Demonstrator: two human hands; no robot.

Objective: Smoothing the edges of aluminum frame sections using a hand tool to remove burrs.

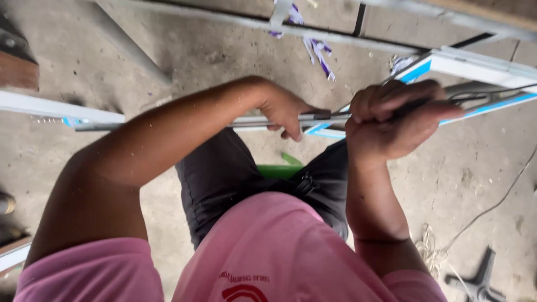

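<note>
Gripping a thin metal bar, left hand is closed on it mid-length; right hand fisted w/ a dark tool at bar's end by white-blue frame. Bar's horizontal over floor, above lap. Step looks like fitting bar to frame; next needs steady alignment.

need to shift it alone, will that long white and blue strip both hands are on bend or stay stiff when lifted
Probably fairly stiff: the white and blue profile strip runs straight past the left hand and right hand without visible sag. Likely light for its length, being slim. Its long ends may swing and knock nearby frames.
</note>
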